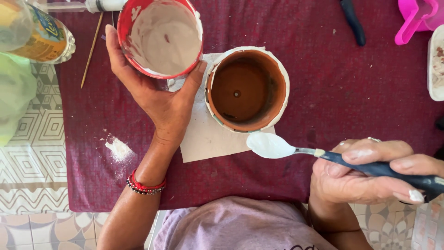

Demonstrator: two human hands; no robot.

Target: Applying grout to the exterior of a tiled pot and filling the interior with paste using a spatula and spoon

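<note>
My left hand (157,95) grips a red cup (159,37) whose inside is coated with white paste, holding it up above the maroon cloth. Beside it a terracotta flower pot (246,89) stands on a sheet of white paper (208,139); its outer rim is smeared white and a drain hole shows in its bottom. My right hand (365,171) holds a dark-handled spoon (273,146) covered in white paste, its bowl just below the pot's near rim.
A maroon cloth (323,92) covers the table. White powder (119,149) is spilled at left. A plastic bottle (44,39) and thin wooden stick (91,51) lie top left, a pink container (416,18) and white tray (435,65) at right, a dark tool (353,21) above.
</note>
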